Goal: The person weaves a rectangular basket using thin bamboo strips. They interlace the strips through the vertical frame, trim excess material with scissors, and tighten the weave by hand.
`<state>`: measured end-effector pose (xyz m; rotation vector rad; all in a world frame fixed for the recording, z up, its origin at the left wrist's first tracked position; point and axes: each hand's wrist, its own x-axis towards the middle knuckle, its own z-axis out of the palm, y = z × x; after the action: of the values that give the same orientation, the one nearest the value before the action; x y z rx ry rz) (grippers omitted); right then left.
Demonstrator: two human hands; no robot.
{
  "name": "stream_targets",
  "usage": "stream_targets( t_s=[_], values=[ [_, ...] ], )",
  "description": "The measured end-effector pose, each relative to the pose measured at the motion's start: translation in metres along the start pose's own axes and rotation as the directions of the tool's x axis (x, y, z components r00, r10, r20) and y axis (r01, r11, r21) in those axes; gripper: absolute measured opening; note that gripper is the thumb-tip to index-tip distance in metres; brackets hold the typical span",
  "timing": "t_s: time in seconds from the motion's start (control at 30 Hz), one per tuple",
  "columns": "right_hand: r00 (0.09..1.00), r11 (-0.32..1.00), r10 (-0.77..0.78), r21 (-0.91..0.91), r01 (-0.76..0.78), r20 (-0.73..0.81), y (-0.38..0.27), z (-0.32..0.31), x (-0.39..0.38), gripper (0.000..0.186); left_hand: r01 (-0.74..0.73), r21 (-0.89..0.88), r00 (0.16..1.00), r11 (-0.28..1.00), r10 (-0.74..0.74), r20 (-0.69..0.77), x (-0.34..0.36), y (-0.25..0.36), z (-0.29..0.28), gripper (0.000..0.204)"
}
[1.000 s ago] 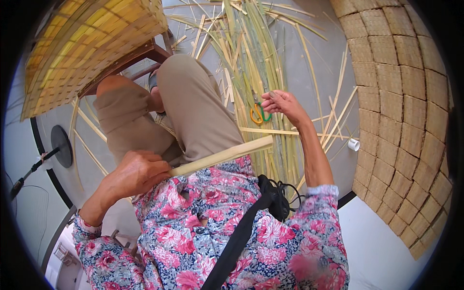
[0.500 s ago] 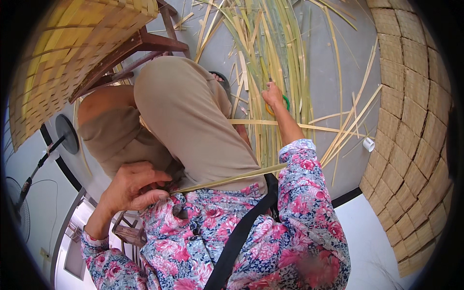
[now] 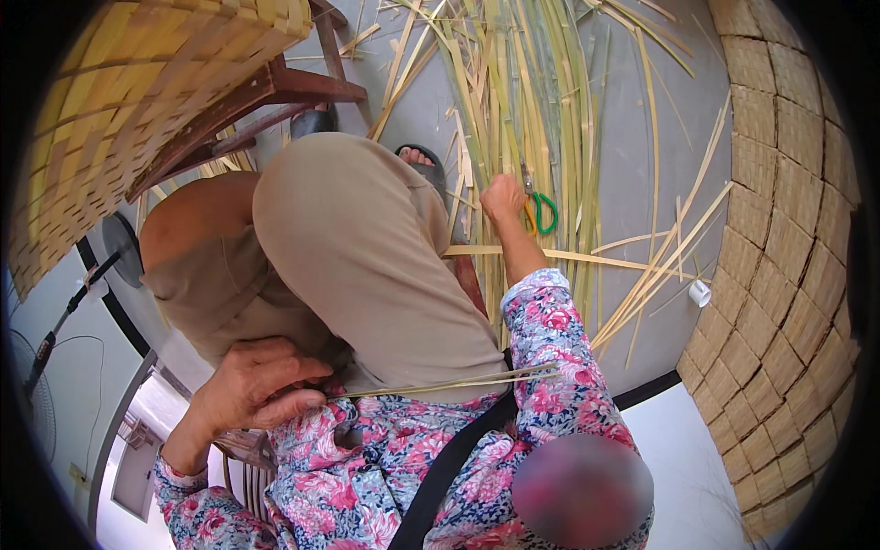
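My left hand (image 3: 261, 390) rests at my hip, fingers closed on the end of a thin bamboo strip (image 3: 449, 382) that lies across my lap. My right hand (image 3: 502, 197) reaches down to the floor, curled into a fist among the long green-yellow bamboo strips (image 3: 541, 101). Scissors (image 3: 543, 213) with green and orange handles lie right against that hand. Whether the fingers grip the scissors or a strip is hidden. My bent knee in beige trousers (image 3: 367, 247) fills the middle.
A woven bamboo panel (image 3: 119, 101) leans on a wooden stool frame (image 3: 275, 92) at the upper left. Another woven mat (image 3: 788, 257) curves along the right. A flat bamboo slat (image 3: 596, 259) lies crosswise, a small white cap (image 3: 700, 292) beside loose strips. A fan stands (image 3: 55, 339) at left.
My right hand has stretched farther forward and down to the scissors on the floor. The strip in my left hand has turned from broad face to thin edge across my lap.
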<state>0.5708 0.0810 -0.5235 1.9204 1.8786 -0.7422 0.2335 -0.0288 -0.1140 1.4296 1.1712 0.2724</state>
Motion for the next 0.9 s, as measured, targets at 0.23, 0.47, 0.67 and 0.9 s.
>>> stream_targets(
  t_s=[0.23, 0.47, 0.67, 0.9],
  values=[
    [0.997, 0.892, -0.074, 0.448, 0.059, 0.016, 0.052, -0.035, 0.008, 0.026, -0.022, -0.010, 1.000, 1.000, 0.022, 0.012, 0.004, -0.010, -0.002, 0.024],
    [0.919, 0.440, -0.052, 0.835, -0.331, 0.391, 0.089, -0.068, 0.007, 0.016, -0.037, 0.022, 0.999, 0.999, 0.038, -0.013, 0.007, -0.008, 0.004, 0.024],
    [0.991, 0.749, 0.016, 0.655, -0.102, 0.135, 0.087, -0.008, 0.014, 0.028, -0.022, 0.035, 1.000, 0.999, 0.022, -0.014, 0.004, -0.008, 0.005, 0.024],
    [0.989, 0.943, 0.148, 0.298, -0.148, 0.024, 0.028, -0.005, -0.004, 0.036, 0.024, 0.006, 1.000, 1.000, -0.024, -0.006, 0.008, 0.001, 0.004, 0.024]
  ],
)
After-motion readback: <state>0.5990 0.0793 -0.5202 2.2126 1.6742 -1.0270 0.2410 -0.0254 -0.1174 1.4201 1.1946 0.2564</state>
